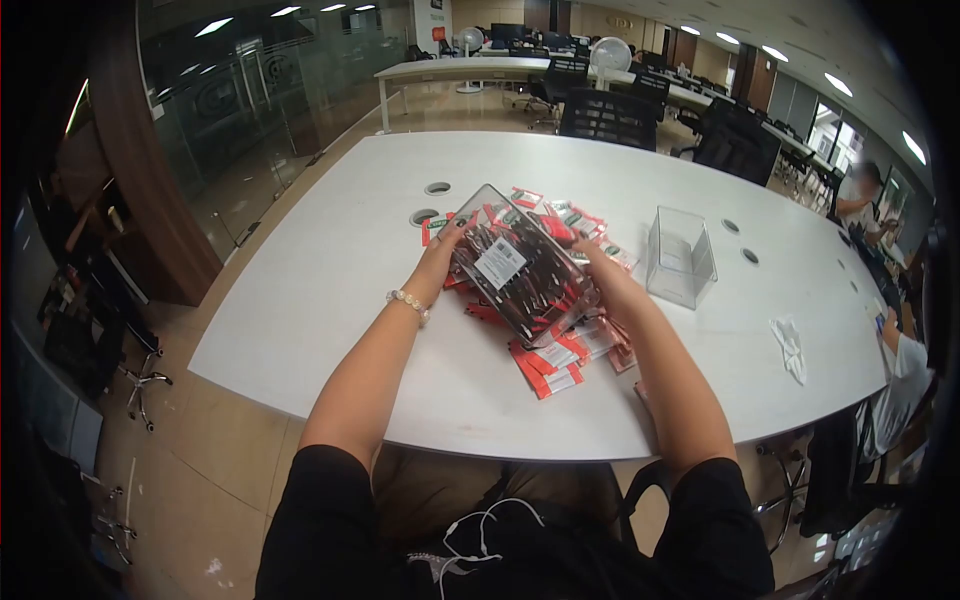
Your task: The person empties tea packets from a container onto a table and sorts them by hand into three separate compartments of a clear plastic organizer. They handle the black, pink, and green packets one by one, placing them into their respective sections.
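Observation:
A clear plastic box (520, 290) is held tilted above the table between my two hands. Dark and red packets show through its walls, and a white label (500, 262) is stuck on the side facing me. My left hand (447, 248) grips the box's left side, and my right hand (603, 272) grips its right side. Below and around the box lies a loose pile of red and white sachets (545, 370), some with green print. The box hides the middle of the pile. Several fingers of both hands are partly hidden.
A second clear plastic box (682, 262) stands to the right of the pile. A crumpled white glove or cloth (789, 350) lies farther right on the white table (300, 300). Black chairs (608, 118) stand beyond the far edge. People (858, 195) are at the right.

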Available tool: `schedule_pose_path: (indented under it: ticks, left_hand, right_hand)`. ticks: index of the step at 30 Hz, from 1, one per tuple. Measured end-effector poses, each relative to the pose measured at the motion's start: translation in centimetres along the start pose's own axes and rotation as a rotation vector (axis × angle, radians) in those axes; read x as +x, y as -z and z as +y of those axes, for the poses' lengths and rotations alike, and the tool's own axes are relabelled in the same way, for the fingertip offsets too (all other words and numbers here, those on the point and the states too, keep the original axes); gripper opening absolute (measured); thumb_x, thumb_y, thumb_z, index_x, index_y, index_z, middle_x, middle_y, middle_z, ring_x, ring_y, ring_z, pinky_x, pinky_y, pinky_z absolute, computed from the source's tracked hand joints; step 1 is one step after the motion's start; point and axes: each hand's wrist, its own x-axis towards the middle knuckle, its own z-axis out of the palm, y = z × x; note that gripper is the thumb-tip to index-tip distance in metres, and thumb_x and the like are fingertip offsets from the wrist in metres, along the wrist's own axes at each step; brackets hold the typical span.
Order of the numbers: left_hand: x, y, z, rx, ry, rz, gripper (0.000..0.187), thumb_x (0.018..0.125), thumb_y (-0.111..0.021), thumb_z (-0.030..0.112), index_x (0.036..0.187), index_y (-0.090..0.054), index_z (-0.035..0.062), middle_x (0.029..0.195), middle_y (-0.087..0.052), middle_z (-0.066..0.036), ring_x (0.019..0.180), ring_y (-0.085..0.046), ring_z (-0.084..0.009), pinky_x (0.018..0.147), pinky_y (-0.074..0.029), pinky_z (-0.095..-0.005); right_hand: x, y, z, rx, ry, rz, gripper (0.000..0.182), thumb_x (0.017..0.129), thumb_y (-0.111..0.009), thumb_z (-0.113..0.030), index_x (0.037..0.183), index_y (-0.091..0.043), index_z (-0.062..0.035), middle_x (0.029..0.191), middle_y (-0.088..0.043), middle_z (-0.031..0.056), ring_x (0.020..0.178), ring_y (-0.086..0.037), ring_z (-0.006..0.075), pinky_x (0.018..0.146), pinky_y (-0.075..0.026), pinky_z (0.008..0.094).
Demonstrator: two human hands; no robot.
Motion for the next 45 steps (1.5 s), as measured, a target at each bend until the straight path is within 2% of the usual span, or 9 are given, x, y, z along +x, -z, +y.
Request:
schedule_pose_path:
  ticks: [5, 12, 15, 19, 25, 27, 31, 38, 45]
  left_hand:
    - [0.1, -1.9, 0.4, -0.044, -0.087, 0.210, 0.043, 0.092, -0.045, 0.039, 0.117, -0.056, 0.0052, 0.100, -0.063, -0.008, 0.088, -0.060, -0.0153, 0.078, -0.048, -0.0281]
    - [0.0, -0.4, 1.4, -0.035, -0.348, 0.060, 0.071, 0.093, -0.023, 0.060, 0.140, -0.033, 0.0082, 0.136, -0.045, -0.012, 0.131, -0.031, -0.0231, 0.109, -0.018, -0.0413]
    - [-1.3, -0.6, 0.6, 0.278, -0.396, -0.018, 0.054, 0.094, -0.040, 0.041, 0.140, -0.035, 0.0126, 0.142, -0.038, -0.016, 0.132, -0.034, -0.0274, 0.105, -0.028, -0.0395]
    - [-2.4, -1.7, -0.4, 1.287, -0.398, -0.132, 0.065, 0.080, -0.061, 0.044, 0.137, -0.040, 0.0224, 0.144, -0.034, -0.011, 0.137, -0.023, -0.0321, 0.108, -0.009, -0.0601]
    - [-2.9, -2.9, -0.5, 1.319, -0.378, -0.282, 0.066, 0.080, -0.059, 0.051, 0.138, -0.039, 0.0267, 0.146, -0.032, -0.008, 0.138, -0.020, -0.0338, 0.108, -0.006, -0.0617]
    - [-2.9, -3.2, -0.9, 1.316, -0.349, -0.288, 0.067, 0.081, -0.058, 0.053, 0.139, -0.037, 0.0274, 0.147, -0.031, -0.008, 0.138, -0.019, -0.0340, 0.108, -0.005, -0.0619]
    - [-3.0, -5.0, -0.1, 1.397, -0.258, -0.276, 0.071, 0.081, -0.056, 0.057, 0.141, -0.033, 0.0266, 0.148, -0.028, -0.007, 0.138, -0.020, -0.0358, 0.107, -0.006, -0.0634]
    - [-2.7, -5.8, 0.2, 1.307, -0.423, -0.413, 0.059, 0.081, -0.062, 0.034, 0.135, -0.044, 0.0210, 0.145, -0.032, -0.009, 0.137, -0.023, -0.0328, 0.110, -0.011, -0.0577]
    - [-2.8, -7.5, 0.3, 1.408, -0.344, -0.463, 0.060, 0.079, -0.063, 0.041, 0.134, -0.046, 0.0275, 0.147, -0.028, -0.011, 0.138, -0.017, -0.0374, 0.109, -0.010, -0.0589]
  right_hand:
    - [-4.8, -0.9, -3.1, -0.328, 0.190, -0.162, 0.075, 0.083, -0.057, -0.044, 0.141, -0.025, -0.0080, 0.107, -0.056, 0.0157, 0.100, -0.053, 0.0221, 0.085, -0.039, 0.0354]
    - [-3.0, 0.4, -2.2, 0.366, 0.087, -0.275, 0.061, 0.085, -0.055, -0.039, 0.134, -0.034, -0.0090, 0.121, -0.047, 0.0177, 0.099, -0.054, 0.0260, 0.081, -0.042, 0.0380]
    - [-4.2, 1.5, -4.0, 0.750, 0.125, -0.483, 0.058, 0.087, -0.050, -0.044, 0.131, -0.036, -0.0086, 0.123, -0.047, 0.0192, 0.095, -0.054, 0.0284, 0.081, -0.044, 0.0391]
    - [-5.3, 5.4, -4.6, 0.918, 0.326, -0.306, 0.056, 0.089, -0.046, -0.048, 0.129, -0.042, -0.0089, 0.117, -0.054, 0.0182, 0.103, -0.052, 0.0321, 0.089, -0.042, 0.0422]
    - [-13.0, 18.4, -0.2, 0.434, 0.642, 0.487, 0.057, 0.083, -0.055, -0.039, 0.130, -0.043, -0.0100, 0.122, -0.052, 0.0124, 0.103, -0.050, 0.0238, 0.093, -0.038, 0.0370]
    - [-17.8, 19.5, 0.5, 0.049, 0.736, 0.792, 0.055, 0.074, -0.067, -0.031, 0.123, -0.051, -0.0109, 0.125, -0.049, 0.0126, 0.118, -0.044, 0.0246, 0.102, -0.031, 0.0387]
    - [-24.0, 18.3, 0.9, -1.170, 0.637, 1.176, 0.070, 0.053, -0.071, -0.010, 0.120, -0.053, -0.0135, 0.121, -0.048, 0.0149, 0.107, -0.046, 0.0328, 0.093, -0.036, 0.0412]
    - [-26.4, 16.4, 2.4, -1.599, 0.515, 0.668, 0.056, 0.048, -0.075, -0.014, 0.102, -0.060, -0.0204, 0.123, -0.047, 0.0089, 0.107, -0.045, 0.0293, 0.089, -0.036, 0.0405]
    - [-21.4, 16.5, 4.8, -1.694, 0.573, 0.661, 0.068, 0.046, -0.083, -0.021, 0.108, -0.055, -0.0217, 0.123, -0.044, 0.0067, 0.105, -0.046, 0.0277, 0.088, -0.034, 0.0396]
